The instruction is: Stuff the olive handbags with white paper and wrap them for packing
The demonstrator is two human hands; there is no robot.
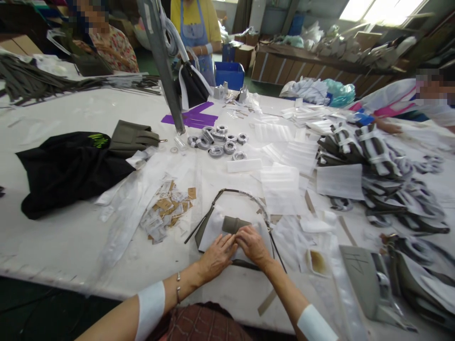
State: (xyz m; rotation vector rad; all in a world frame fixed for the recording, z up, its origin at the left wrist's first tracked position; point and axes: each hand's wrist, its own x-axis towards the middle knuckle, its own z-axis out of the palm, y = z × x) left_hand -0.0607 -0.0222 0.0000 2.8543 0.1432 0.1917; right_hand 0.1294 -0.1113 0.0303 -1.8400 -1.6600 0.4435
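A grey-green handbag [201,237] lies in front of me, with a white sheet [213,225] over its front and its tab [232,224] showing through. Its thin dark strap [245,192] arches beyond it. My left hand [218,255] rests on the lower front of the bag, its fingers stretched out and lying flat. Beside it, almost touching, my right hand [253,245] has bent fingers pressed together at the tab's lower end. What those fingertips pinch, if anything, is hidden.
Left of the bag are loose paper tags [167,210] and a black cloth [76,170]. Rolled straps [216,142] and a metal post [161,66] stand beyond. White sheets [280,184] and stacked bag parts [394,194] lie right. Other people work around the table.
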